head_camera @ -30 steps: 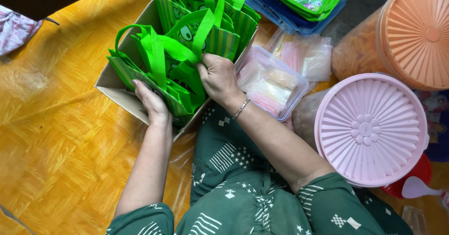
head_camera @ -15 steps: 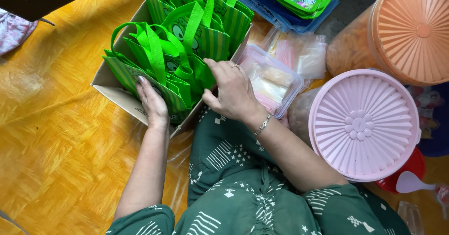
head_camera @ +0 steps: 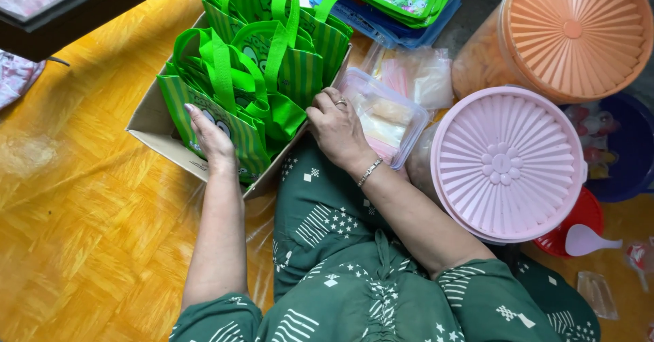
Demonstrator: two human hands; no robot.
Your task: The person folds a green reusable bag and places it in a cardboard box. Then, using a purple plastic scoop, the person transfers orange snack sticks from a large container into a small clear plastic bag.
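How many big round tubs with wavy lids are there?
2. The pink-lidded tub sits beside the person's right arm, just past the clear plastic box. The orange-lidded tub stands behind it, at the top right corner. More could be hidden outside the picture.

Bright green tote bags (head_camera: 252, 76) with darker green stripes are showing in the brown cardboard box (head_camera: 158, 134); a dark green garment (head_camera: 340, 246) is carrying white geometric marks; ribbed lids are showing pale pink (head_camera: 507, 161) and peach-orange (head_camera: 579, 32); the parquet floor (head_camera: 88, 233) is glowing golden yellow
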